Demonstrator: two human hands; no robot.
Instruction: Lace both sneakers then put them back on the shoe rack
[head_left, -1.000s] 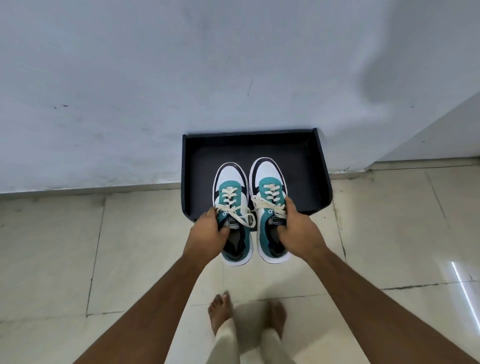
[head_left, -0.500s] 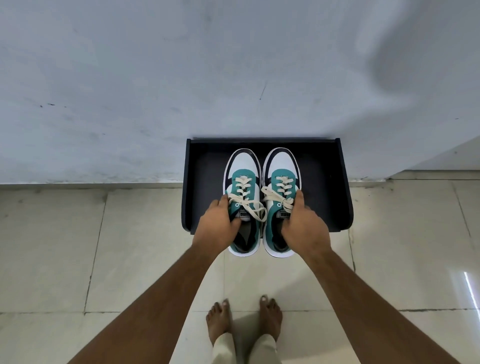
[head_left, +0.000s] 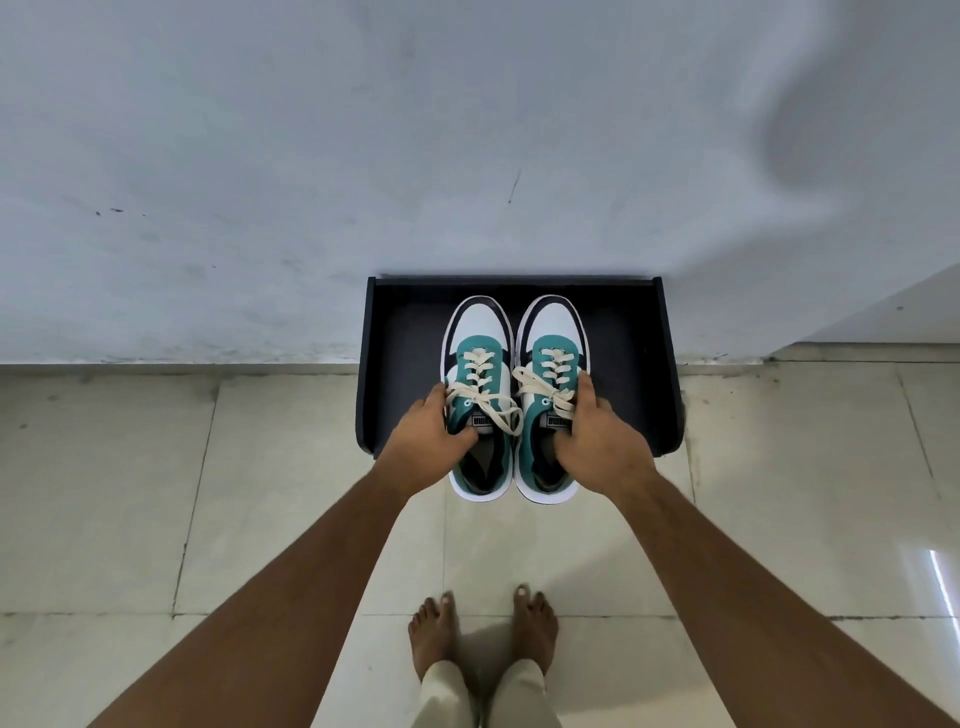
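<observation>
Now both sneakers sit side by side over the black shoe rack (head_left: 395, 364) at 12 o'clock, heels overhanging its front edge. Left hand (head_left: 423, 441) grasps the left sneaker (head_left: 480, 338) and right hand (head_left: 597, 441) the right sneaker (head_left: 553, 338) at the collars; whether the soles touch the rack is unclear.

A person stands barefoot on pale floor tiles (head_left: 260, 493), both arms stretched forward toward a black shoe rack (head_left: 400, 364) set against a grey-white wall (head_left: 363, 130). The left hand (head_left: 423, 441) grips the left sneaker (head_left: 478, 343) at its collar, fingers (head_left: 434, 402) curled over the outer side by the tongue. The right hand (head_left: 597, 441) grips the right sneaker (head_left: 553, 332) the same way. Both sneakers are teal, white and black, laced with cream laces tied in bows. They lie side by side, just apart, toes toward the wall, heels overhanging the rack's front edge. Whether the soles touch the rack cannot be told.
</observation>
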